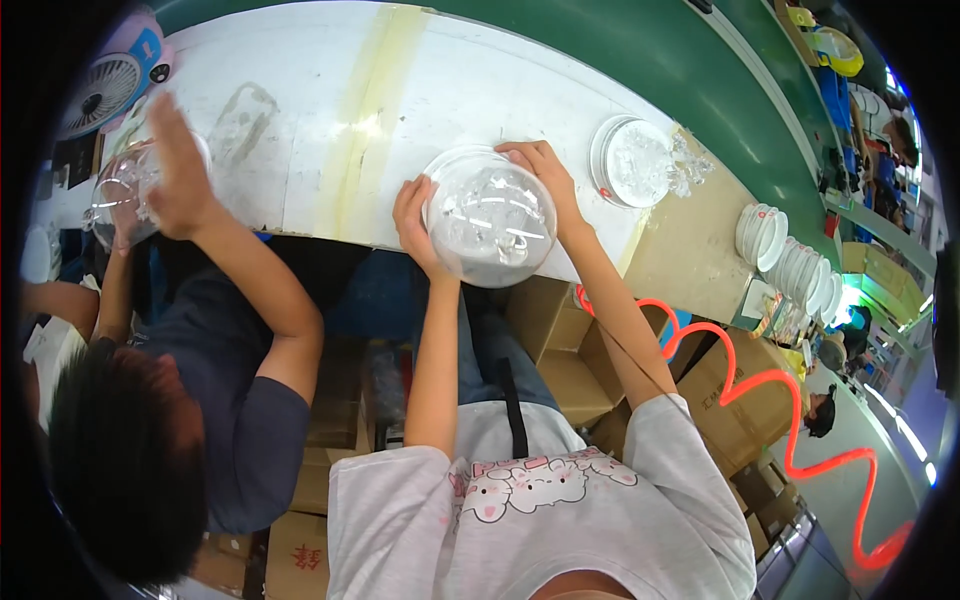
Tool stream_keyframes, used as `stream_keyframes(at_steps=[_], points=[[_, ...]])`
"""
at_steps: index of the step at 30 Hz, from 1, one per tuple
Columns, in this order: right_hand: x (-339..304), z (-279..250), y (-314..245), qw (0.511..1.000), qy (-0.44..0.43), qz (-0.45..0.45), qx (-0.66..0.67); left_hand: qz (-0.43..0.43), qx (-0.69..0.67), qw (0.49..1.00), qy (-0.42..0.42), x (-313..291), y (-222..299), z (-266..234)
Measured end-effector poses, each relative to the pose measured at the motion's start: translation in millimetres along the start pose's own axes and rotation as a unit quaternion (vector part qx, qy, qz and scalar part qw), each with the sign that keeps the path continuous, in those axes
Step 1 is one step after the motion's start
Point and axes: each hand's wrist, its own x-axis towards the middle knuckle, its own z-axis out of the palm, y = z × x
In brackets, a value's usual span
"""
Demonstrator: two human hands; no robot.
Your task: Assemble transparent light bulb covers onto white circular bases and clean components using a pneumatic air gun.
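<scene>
A clear round dome [490,222] with a white circular base rests at the front edge of the white table, between my two hands. My left hand [417,222] curls around its left side, fingers against the rim. On the far right side of the rim, my right hand [545,172] grips with bent fingers. Small shiny pieces show through the clear wall, too blurred by glare to name. To the right, a white round plate-like base [636,163] lies with crumpled clear plastic [689,165] beside it.
At my left, a co-worker's raised hand [182,175] is beside another clear dome [130,190]. A pink and blue fan [105,90] stands at the far left. Stacked white round parts [795,270] sit at right. A coiled red hose [735,370] hangs near cardboard boxes [740,400].
</scene>
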Motion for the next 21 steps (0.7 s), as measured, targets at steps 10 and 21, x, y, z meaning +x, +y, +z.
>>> stream_keyframes(at_steps=[10,21], points=[[-38.7,-60.4,-23.9,0.975,0.175,-0.051,0.130,-0.047,-0.167,0.974,-0.146,82.3,62.8,-30.9],[-37.5,-64.7,-84.5,0.953,-0.111,-0.241,-0.147,0.035,-0.143,0.969,-0.200,70.8,84.3,-3.6]])
